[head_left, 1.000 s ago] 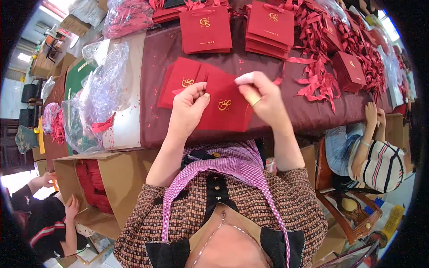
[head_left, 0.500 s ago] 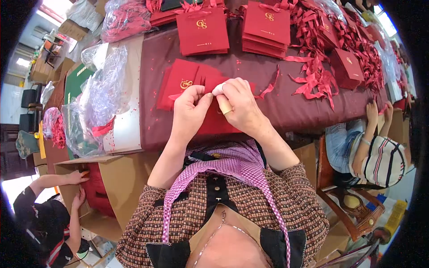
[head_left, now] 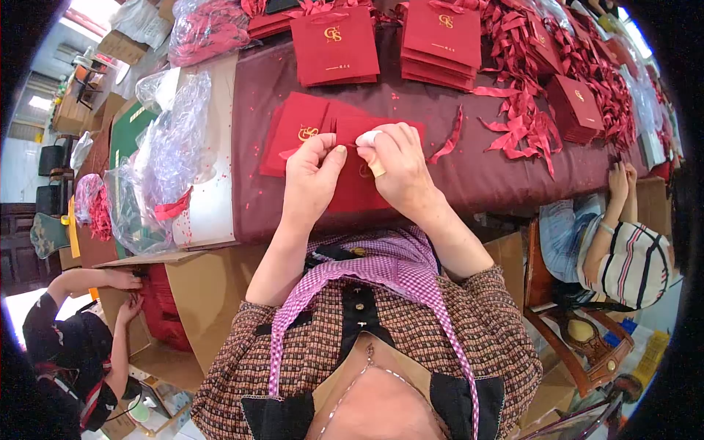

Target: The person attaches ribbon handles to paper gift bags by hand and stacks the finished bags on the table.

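Both my hands are over a red paper bag (head_left: 359, 194) lying on the cloth-covered table. My left hand (head_left: 314, 172) is closed in a pinch, with a thin dark two-pronged shape (head_left: 334, 130) showing beside its fingertips. My right hand (head_left: 402, 165) is also pinched, white wrapping and yellowish tape on its fingers; whatever it grips is hidden. Under and beside my left hand lies another red bag (head_left: 297, 121) with a gold logo. A loose red ribbon (head_left: 449, 139) rests right of my right hand.
Stacked red bags (head_left: 334, 48) and another pile (head_left: 440, 44) stand at the back. Tangled red ribbons (head_left: 524, 132) cover the right side. Clear plastic wrapping (head_left: 172, 139) lies left. One person reaches into a cardboard box (head_left: 213, 308) at left; another in a striped top (head_left: 634, 264) sits right.
My hands have moved slightly apart, the right one shifting right, from fingertips nearly touching. At left, the other person's hands have come closer together at the box.
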The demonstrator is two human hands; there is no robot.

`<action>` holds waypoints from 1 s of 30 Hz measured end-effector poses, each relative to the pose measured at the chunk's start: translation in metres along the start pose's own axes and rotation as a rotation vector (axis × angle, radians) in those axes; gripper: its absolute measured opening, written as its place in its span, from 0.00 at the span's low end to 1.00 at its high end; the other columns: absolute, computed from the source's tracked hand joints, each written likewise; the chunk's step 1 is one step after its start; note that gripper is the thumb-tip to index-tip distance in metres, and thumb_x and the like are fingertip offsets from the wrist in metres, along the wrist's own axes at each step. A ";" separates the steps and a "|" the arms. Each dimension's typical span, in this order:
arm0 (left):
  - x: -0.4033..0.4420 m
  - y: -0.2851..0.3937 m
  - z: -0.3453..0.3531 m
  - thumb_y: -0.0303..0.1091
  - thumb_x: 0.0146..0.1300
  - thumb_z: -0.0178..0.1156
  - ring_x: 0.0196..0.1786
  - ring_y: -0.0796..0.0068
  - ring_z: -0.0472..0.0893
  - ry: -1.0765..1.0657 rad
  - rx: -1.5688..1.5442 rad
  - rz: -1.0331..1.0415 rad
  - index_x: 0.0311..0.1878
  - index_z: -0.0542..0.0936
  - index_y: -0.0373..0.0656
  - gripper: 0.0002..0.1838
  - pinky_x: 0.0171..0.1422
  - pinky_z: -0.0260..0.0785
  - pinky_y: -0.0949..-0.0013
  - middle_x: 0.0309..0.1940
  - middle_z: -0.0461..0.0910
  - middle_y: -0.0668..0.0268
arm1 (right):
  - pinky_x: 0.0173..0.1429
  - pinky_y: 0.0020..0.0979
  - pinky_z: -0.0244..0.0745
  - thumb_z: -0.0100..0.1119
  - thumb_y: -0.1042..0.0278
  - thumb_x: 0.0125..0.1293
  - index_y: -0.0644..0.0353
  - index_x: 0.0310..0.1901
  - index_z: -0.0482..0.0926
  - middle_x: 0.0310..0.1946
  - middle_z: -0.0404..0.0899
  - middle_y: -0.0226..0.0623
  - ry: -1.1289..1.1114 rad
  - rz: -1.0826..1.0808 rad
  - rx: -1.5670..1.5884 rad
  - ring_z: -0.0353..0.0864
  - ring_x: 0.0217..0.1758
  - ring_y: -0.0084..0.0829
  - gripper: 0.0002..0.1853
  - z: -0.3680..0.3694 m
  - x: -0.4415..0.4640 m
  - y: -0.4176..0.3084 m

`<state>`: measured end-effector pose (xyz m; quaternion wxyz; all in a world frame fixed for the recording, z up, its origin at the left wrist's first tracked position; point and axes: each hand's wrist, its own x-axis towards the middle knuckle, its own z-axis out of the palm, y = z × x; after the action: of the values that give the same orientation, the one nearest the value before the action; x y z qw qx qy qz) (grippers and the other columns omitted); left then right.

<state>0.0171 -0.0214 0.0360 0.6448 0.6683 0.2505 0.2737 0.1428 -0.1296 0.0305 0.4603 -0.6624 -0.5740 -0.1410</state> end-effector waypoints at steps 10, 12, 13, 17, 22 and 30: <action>-0.003 0.004 -0.002 0.21 0.66 0.56 0.38 0.87 0.76 -0.027 0.054 -0.007 0.53 0.78 0.30 0.13 0.44 0.69 0.81 0.38 0.80 0.71 | 0.45 0.38 0.65 0.61 0.73 0.58 0.58 0.35 0.74 0.32 0.74 0.35 0.001 -0.018 -0.036 0.73 0.38 0.39 0.06 0.001 0.002 0.000; -0.004 0.005 -0.002 0.21 0.66 0.56 0.38 0.88 0.76 -0.026 0.062 0.003 0.53 0.78 0.30 0.13 0.44 0.68 0.81 0.37 0.80 0.71 | 0.45 0.38 0.65 0.62 0.72 0.58 0.58 0.35 0.74 0.32 0.74 0.36 -0.009 -0.012 -0.036 0.73 0.39 0.39 0.06 0.002 0.001 0.000; -0.004 0.006 -0.001 0.21 0.66 0.56 0.38 0.88 0.75 -0.025 0.069 0.013 0.52 0.78 0.30 0.13 0.44 0.68 0.82 0.37 0.80 0.71 | 0.45 0.38 0.65 0.62 0.72 0.58 0.58 0.35 0.74 0.32 0.74 0.36 -0.019 -0.008 -0.038 0.73 0.39 0.39 0.06 0.002 0.001 0.000; -0.005 0.000 0.001 0.20 0.65 0.56 0.37 0.88 0.75 -0.008 0.049 0.046 0.52 0.78 0.31 0.12 0.44 0.68 0.82 0.36 0.80 0.72 | 0.45 0.39 0.66 0.63 0.72 0.57 0.58 0.34 0.74 0.31 0.73 0.37 -0.046 0.006 -0.082 0.73 0.38 0.39 0.07 0.001 0.003 -0.004; -0.007 -0.002 0.003 0.19 0.65 0.56 0.34 0.88 0.75 0.032 0.222 0.144 0.49 0.80 0.31 0.10 0.40 0.68 0.81 0.32 0.80 0.73 | 0.44 0.39 0.66 0.62 0.70 0.57 0.57 0.30 0.71 0.28 0.71 0.37 -0.127 -0.053 -0.208 0.72 0.36 0.39 0.07 -0.006 0.009 -0.011; -0.010 0.008 0.008 0.23 0.63 0.58 0.32 0.71 0.84 0.027 0.428 0.388 0.47 0.81 0.33 0.10 0.37 0.74 0.69 0.31 0.83 0.53 | 0.44 0.40 0.68 0.60 0.72 0.58 0.60 0.31 0.74 0.29 0.75 0.40 -0.201 0.028 -0.080 0.75 0.37 0.42 0.05 -0.009 0.009 -0.005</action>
<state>0.0148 -0.0347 0.0439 0.4210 0.8210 0.1785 0.3419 0.1444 -0.1312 0.0437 0.3755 -0.6989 -0.6020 -0.0900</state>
